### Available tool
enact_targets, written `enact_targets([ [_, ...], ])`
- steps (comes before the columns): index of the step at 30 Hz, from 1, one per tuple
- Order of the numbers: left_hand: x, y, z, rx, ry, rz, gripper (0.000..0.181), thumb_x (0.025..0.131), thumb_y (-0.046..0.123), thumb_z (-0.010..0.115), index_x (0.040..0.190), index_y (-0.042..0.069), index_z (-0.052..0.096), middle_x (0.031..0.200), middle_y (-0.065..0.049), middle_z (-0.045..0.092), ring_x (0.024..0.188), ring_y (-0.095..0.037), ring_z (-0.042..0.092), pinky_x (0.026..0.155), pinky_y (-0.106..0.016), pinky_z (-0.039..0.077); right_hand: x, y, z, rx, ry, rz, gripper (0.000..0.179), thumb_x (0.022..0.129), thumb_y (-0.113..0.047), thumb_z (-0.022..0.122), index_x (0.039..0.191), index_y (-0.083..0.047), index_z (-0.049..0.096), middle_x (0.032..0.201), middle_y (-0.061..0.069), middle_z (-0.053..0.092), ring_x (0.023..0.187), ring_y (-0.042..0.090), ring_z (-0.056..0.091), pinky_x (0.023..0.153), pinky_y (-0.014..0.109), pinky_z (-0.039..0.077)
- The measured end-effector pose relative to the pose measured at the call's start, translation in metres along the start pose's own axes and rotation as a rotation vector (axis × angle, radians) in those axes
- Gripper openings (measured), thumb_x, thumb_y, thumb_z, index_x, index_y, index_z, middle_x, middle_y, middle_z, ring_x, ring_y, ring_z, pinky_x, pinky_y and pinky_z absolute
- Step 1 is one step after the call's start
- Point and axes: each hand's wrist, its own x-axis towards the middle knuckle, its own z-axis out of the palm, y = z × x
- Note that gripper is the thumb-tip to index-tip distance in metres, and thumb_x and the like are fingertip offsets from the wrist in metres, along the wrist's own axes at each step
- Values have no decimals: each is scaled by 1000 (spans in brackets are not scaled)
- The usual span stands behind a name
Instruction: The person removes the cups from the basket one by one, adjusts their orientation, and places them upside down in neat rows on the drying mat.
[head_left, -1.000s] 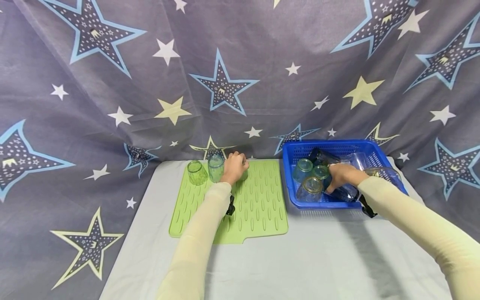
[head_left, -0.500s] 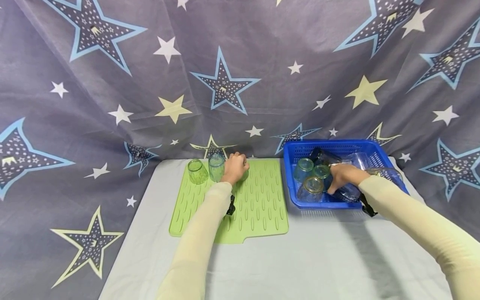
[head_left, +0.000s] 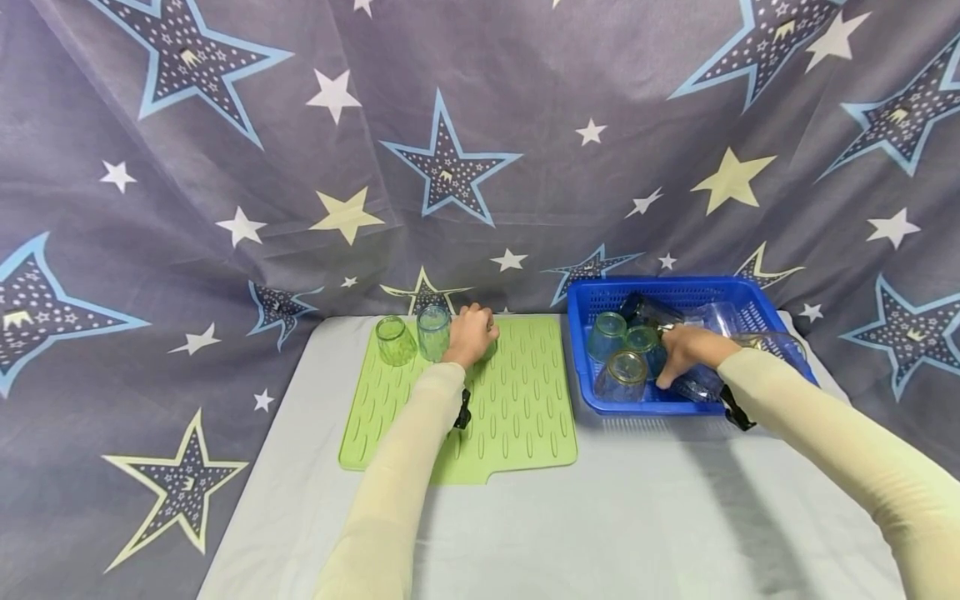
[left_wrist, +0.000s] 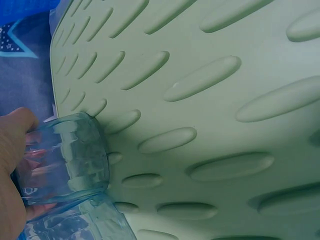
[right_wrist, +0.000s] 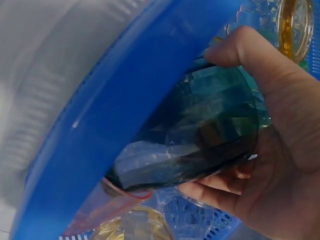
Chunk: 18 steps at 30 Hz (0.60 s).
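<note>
My left hand [head_left: 470, 335] grips an upside-down drinking glass [left_wrist: 70, 155] at the back of the green drying mat [head_left: 525, 400]. That glass is mostly hidden by the hand in the head view. Just left of it stands a blue-tinted glass [head_left: 433, 333], with a green glass [head_left: 396, 342] beyond. In the blue basket [head_left: 592, 406], my right hand [head_left: 692, 350] curls its thumb and fingers round a dark teal glass [right_wrist: 200, 130]. The basket wall covers part of that glass in the right wrist view.
Several more glasses share the basket, including an amber-rimmed glass [head_left: 621, 377], a teal glass [head_left: 607, 333] and a clear glass [head_left: 722, 320]. A white cloth [head_left: 570, 533] covers the table. Behind it hangs a grey curtain [head_left: 525, 100] with stars.
</note>
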Motion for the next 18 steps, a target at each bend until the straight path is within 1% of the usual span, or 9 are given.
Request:
enact_targets([
  [2, 0, 0, -1, -3, -5, -1, 15, 102, 21, 61, 96, 8, 67, 103, -11, 62, 97, -30, 56, 78, -42, 53, 0, 0, -1, 6, -3, -21, 60, 71, -43, 89, 97, 6, 69, 102, 25, 68, 93, 33, 65, 86, 49, 56],
  [3, 0, 1, -1, -4, -8, -1, 15, 102, 20, 61, 96, 8, 67, 104, -11, 62, 98, -30, 56, 79, -42, 53, 1, 1, 0, 10, -3, -33, 53, 71, -42, 90, 90, 3, 68, 93, 18, 68, 86, 28, 63, 82, 46, 56],
  [4, 0, 1, -1, -7, -10, -1, 15, 102, 20, 60, 96, 8, 67, 104, -11, 62, 98, -30, 56, 79, -43, 53, 1, 1, 0, 12, -4, -43, 49, 71, -41, 90, 84, 0, 67, 86, 13, 66, 81, 24, 59, 79, 44, 56],
  [6, -1, 0, -2, -10, -8, 0, 15, 102, 20, 60, 96, 8, 67, 103, -11, 62, 97, -30, 56, 78, -42, 53, 2, 1, 0, 18, -7, -58, 44, 71, -39, 89, 78, -4, 63, 78, 5, 58, 75, 21, 51, 75, 40, 53],
  [8, -1, 1, -1, -8, -8, 2, 16, 102, 20, 60, 94, 8, 66, 102, -11, 62, 96, -29, 55, 77, -42, 52, 1, 1, 0, 27, -3, -62, 44, 71, -38, 90, 77, -5, 62, 77, 4, 56, 75, 20, 50, 74, 39, 52],
  [10, -1, 1, -1, -4, -5, 5, 16, 102, 20, 60, 93, 8, 66, 101, -11, 61, 95, -29, 55, 76, -41, 52, 0, 2, 1, 41, 5, -63, 44, 70, -37, 90, 79, -2, 64, 79, 6, 59, 76, 21, 52, 76, 41, 54],
  [14, -2, 1, -1, -1, -4, 11, 17, 102, 20, 60, 92, 8, 65, 102, -12, 61, 96, -30, 55, 76, -41, 52, -3, 2, 0, 52, 16, -65, 48, 70, -34, 90, 88, 5, 68, 88, 14, 69, 83, 23, 58, 85, 47, 57],
  [18, -2, 2, -2, -8, -1, 15, 16, 102, 20, 60, 93, 8, 65, 104, -13, 62, 98, -31, 57, 76, -42, 53, -5, 3, -1, 44, 10, -58, 48, 70, -34, 89, 89, 5, 68, 90, 16, 68, 83, 24, 59, 85, 47, 57],
])
